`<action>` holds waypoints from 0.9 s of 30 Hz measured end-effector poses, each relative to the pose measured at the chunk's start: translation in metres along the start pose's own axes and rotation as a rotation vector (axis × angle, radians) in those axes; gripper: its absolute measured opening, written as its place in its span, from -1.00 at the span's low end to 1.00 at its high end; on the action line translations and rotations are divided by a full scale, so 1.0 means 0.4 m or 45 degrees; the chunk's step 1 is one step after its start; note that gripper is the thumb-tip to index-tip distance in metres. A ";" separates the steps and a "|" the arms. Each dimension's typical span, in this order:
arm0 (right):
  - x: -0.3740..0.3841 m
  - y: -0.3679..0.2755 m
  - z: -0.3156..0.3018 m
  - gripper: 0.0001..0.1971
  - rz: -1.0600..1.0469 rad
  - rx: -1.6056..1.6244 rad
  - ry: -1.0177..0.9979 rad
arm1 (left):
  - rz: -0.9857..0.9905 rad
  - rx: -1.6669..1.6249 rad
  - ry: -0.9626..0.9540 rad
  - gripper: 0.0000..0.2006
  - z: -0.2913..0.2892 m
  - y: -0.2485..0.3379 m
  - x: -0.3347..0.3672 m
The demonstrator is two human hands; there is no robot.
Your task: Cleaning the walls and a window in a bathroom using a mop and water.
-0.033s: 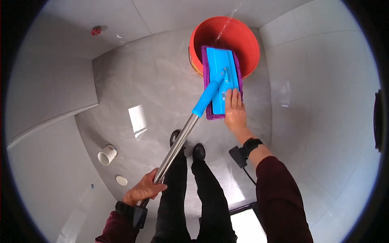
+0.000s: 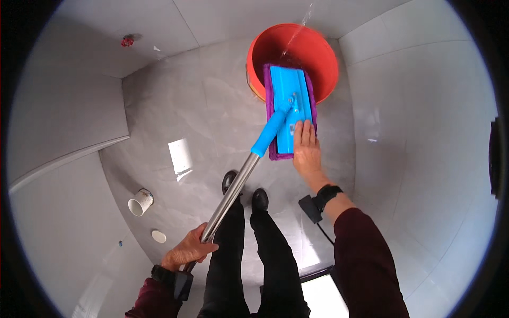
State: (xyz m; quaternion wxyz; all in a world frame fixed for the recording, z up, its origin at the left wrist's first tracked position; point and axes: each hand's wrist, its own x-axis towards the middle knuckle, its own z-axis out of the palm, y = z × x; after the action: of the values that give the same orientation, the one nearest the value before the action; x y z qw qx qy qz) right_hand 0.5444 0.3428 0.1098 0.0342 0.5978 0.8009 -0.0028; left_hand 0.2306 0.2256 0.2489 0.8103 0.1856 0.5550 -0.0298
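A flat mop reaches from my lap to a red bucket (image 2: 324,66). My left hand (image 2: 186,248) is closed round its metal pole (image 2: 233,193), low down near my left knee. The blue plate (image 2: 286,79) of the mop head lies face up, with a purple fluffy pad (image 2: 281,157) showing round its edges. Its far end hangs over the bucket's opening. My right hand (image 2: 307,151) grips the near right corner, fingers on top of the plate and thumb hidden. A thin stream of water (image 2: 297,34) runs down into the bucket.
Grey walls enclose the grey tiled floor (image 2: 212,106). A white pipe stub (image 2: 141,202) rises from the floor at left, near a white round disc (image 2: 158,236). A red valve handle (image 2: 127,40) sticks out of the far wall. My shoes (image 2: 260,199) stand below the mop pole.
The mop head sits very slightly nearer to me, and my right hand has shifted along with it. Both hands keep their hold.
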 end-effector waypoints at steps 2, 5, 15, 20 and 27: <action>-0.002 0.009 -0.023 -0.42 -0.016 0.006 -0.051 | -0.103 -0.033 0.006 -0.61 0.016 0.020 -0.013; 0.018 0.018 -0.026 -0.42 -0.028 0.061 -0.130 | -0.109 -0.090 0.002 -0.66 0.027 0.047 -0.032; 0.041 0.036 -0.044 -0.40 -0.158 0.099 -0.287 | -0.088 -0.324 -0.004 -0.73 0.077 0.017 -0.043; 0.052 0.049 -0.061 -0.41 -0.169 0.081 -0.443 | -0.077 -0.297 -0.032 -0.73 0.105 0.051 -0.060; 0.039 0.041 -0.028 -0.35 -0.145 0.078 -0.428 | 0.089 -0.023 0.186 -0.77 0.085 -0.040 0.003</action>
State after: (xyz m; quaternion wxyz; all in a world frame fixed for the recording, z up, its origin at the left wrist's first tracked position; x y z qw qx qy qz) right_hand 0.5552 0.3629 0.1207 0.1492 0.5434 0.8160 -0.1289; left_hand 0.2572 0.1994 0.2543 0.7699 0.1993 0.6060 0.0172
